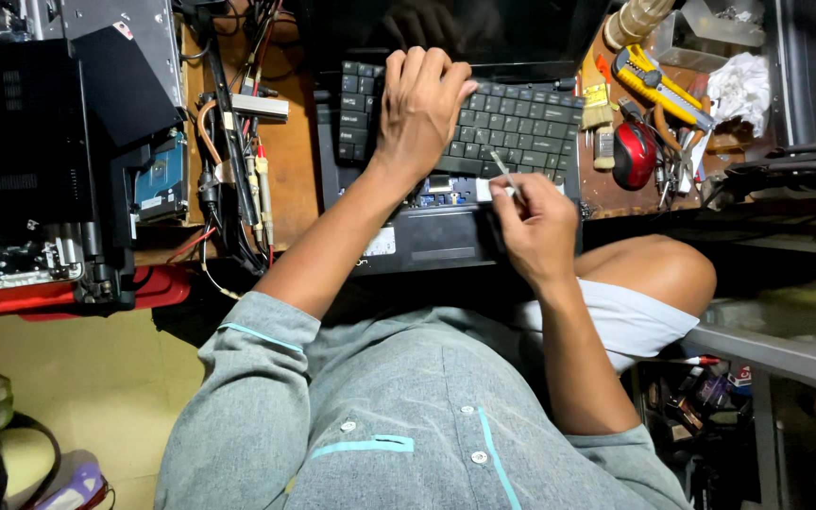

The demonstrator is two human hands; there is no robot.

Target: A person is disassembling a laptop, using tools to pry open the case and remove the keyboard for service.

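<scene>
Pressing flat on the black laptop keyboard (512, 118) at twelve o'clock, the left hand (419, 99) lies open; the right hand (535, 222) pinches a thin metal tool (502, 173) at the keyboard's lower edge, where a slip could probably gouge the exposed blue circuit board (441, 194).

It was an electronics repair workshop; an opened laptop (446, 142) lay at twelve o'clock; stripped boards (21, 255) at nine; cutter (658, 85), brush (598, 104) at two.
</scene>
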